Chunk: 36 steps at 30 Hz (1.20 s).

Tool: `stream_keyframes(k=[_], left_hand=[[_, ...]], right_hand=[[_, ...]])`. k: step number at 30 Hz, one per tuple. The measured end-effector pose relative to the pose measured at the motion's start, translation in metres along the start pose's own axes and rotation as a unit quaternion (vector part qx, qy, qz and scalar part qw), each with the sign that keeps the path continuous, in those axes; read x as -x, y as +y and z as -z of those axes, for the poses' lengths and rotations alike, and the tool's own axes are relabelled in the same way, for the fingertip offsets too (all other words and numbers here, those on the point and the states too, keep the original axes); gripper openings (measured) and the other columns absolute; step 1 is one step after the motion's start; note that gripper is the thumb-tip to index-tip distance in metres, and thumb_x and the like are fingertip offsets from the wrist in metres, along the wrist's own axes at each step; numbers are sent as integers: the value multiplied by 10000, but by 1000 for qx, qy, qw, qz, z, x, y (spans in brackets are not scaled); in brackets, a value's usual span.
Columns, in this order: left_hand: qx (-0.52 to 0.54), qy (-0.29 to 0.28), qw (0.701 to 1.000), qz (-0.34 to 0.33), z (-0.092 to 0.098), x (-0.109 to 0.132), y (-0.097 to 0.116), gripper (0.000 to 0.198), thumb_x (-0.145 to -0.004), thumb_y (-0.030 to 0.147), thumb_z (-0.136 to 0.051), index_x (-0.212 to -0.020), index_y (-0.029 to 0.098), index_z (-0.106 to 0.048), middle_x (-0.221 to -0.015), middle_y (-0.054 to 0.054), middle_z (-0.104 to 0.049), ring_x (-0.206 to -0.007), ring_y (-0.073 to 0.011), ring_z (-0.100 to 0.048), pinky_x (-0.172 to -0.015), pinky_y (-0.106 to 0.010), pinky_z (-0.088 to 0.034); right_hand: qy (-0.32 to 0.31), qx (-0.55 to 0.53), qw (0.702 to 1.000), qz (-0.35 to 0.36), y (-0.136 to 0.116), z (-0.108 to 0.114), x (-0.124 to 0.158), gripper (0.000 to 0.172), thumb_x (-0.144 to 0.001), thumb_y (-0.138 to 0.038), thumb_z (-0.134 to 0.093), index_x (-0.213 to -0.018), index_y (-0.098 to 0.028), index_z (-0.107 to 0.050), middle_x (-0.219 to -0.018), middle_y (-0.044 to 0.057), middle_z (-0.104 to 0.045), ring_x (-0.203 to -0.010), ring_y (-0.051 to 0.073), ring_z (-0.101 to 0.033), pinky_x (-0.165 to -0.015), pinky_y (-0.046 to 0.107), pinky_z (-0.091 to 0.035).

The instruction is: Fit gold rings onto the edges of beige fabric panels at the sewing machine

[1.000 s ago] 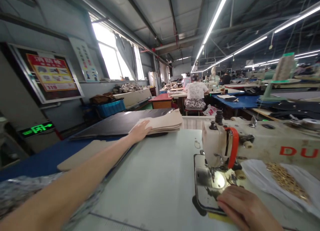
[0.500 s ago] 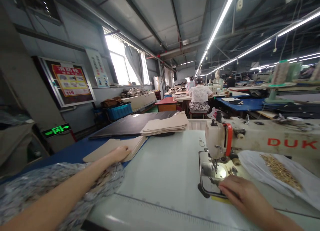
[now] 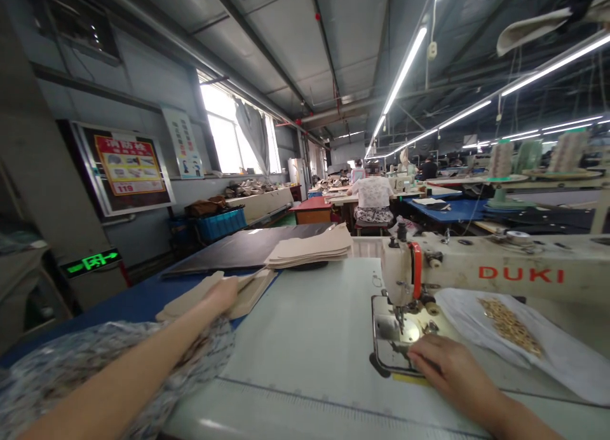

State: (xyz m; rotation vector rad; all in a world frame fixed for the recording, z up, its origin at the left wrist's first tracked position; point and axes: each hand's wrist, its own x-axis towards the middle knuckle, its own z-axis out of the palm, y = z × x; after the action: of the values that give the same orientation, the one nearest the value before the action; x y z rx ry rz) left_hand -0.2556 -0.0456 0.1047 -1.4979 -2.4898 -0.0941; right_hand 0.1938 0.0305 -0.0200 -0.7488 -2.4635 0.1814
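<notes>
My left hand point(image 3: 223, 295) is closed on the top beige sheet point(image 3: 190, 298) of a low stack at the left. That sheet is bent up, and the rest of the stack point(image 3: 262, 288) shows under it. My right hand point(image 3: 441, 358) rests by the front edge of the sewing machine's needle plate point(image 3: 384, 332), with its fingers pressed together. Whatever its fingertips hold, if anything, is hidden. Just behind them, a lamp lights the area around the presser foot point(image 3: 400, 316) of the sewing machine point(image 3: 476, 268). No fabric shows beneath the foot.
A thicker pile of beige pieces point(image 3: 309, 246) lies behind, beside a dark board point(image 3: 243, 246). Small gold-coloured metal parts point(image 3: 509, 325) sit on a white cloth point(image 3: 462, 306) at the right. A crinkled plastic bag point(image 3: 114, 344) lies under my left forearm. Farther off, a person point(image 3: 374, 195) sits facing away.
My left hand has pulled back slightly and raised the top beige sheet, which now bends up from the stack. The right hand stays by the needle plate. The whole view has shifted a little.
</notes>
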Motion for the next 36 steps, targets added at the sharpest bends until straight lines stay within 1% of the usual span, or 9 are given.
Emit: stream_keyframes(k=[4, 8, 11, 15, 21, 25, 28, 32, 36], left_hand=[[-26, 73, 997, -5, 42, 11, 17, 311, -889, 202, -321, -905, 136, -624, -869, -124, -670, -840, -291, -646, -695, -353, -476], [-11, 89, 991, -98, 47, 55, 73, 180, -858, 232, -450, -941, 209, -607, -876, -57, -668, -834, -200, -636, -722, -265, -480], [-38, 90, 940, -327, 21, 112, 131, 218, -825, 48, -423, -914, 152, -592, -819, -58, -663, -704, -175, -638, -618, -258, -480], [-24, 140, 857, -496, -30, 174, 200, 74, -778, 99, -540, -721, 142, -561, -628, -25, -621, -501, -152, -582, -375, -236, -357], [21, 280, 815, -506, -74, 194, 241, 173, -757, 224, -598, -614, 130, -570, -486, -36, -578, -350, -147, -501, -266, -269, -181], [70, 136, 831, -535, -69, 201, 215, 163, -799, 269, -614, -674, 165, -598, -480, 11, -585, -353, -108, -496, -267, -229, -205], [133, 114, 820, -544, -37, 196, 160, 93, -826, 286, -590, -811, 202, -628, -690, 15, -683, -575, -121, -612, -455, -193, -422], [209, 89, 944, -238, 15, 158, 51, 287, -896, 290, -389, -855, 188, -654, -853, -26, -703, -802, -157, -638, -760, -239, -472], [145, -31, 988, 40, 35, 119, -51, 342, -784, 416, -437, -837, 178, -677, -839, -52, -710, -810, -253, -641, -731, -320, -467]], right_hand=[[13, -4, 1000, 4, -1, 1, 0, 251, -936, -234, -414, -792, -204, -617, -762, 33, -646, -723, 165, -610, -660, 268, -459], [12, 5, 1000, 13, 1, -2, 1, 290, -953, -263, -382, -818, -202, -631, -779, 44, -651, -729, 167, -612, -672, 284, -471], [4, 12, 1000, 26, 5, -5, 2, 301, -953, -313, -380, -885, -208, -654, -838, 56, -674, -773, 184, -632, -708, 312, -505], [50, -10, 999, 19, -7, -5, 3, 321, -924, -366, -421, -1091, -208, -644, -1077, 89, -672, -991, 227, -631, -870, 367, -520], [-140, -61, 988, -35, -56, -9, -10, 434, -932, -364, -351, -1268, -188, -560, -1374, 118, -462, -1261, 269, -444, -1041, 449, -385], [-269, -14, 962, -42, -65, -20, -21, 528, -935, -396, -308, -1412, -172, -326, -1485, 97, -214, -1369, 291, -211, -1097, 535, -214], [-284, -20, 958, -17, -59, -22, -26, 534, -951, -451, -243, -1435, -226, -239, -1507, 36, -139, -1388, 257, -141, -1120, 514, -146], [-293, -48, 955, 1, -50, -18, -30, 526, -948, -500, -245, -1432, -298, -218, -1509, -10, -141, -1391, 249, -138, -1126, 513, -120], [-284, -68, 956, 13, -45, -18, -31, 504, -946, -487, -278, -1423, -326, -237, -1504, -27, -170, -1385, 261, -162, -1125, 516, -131]])
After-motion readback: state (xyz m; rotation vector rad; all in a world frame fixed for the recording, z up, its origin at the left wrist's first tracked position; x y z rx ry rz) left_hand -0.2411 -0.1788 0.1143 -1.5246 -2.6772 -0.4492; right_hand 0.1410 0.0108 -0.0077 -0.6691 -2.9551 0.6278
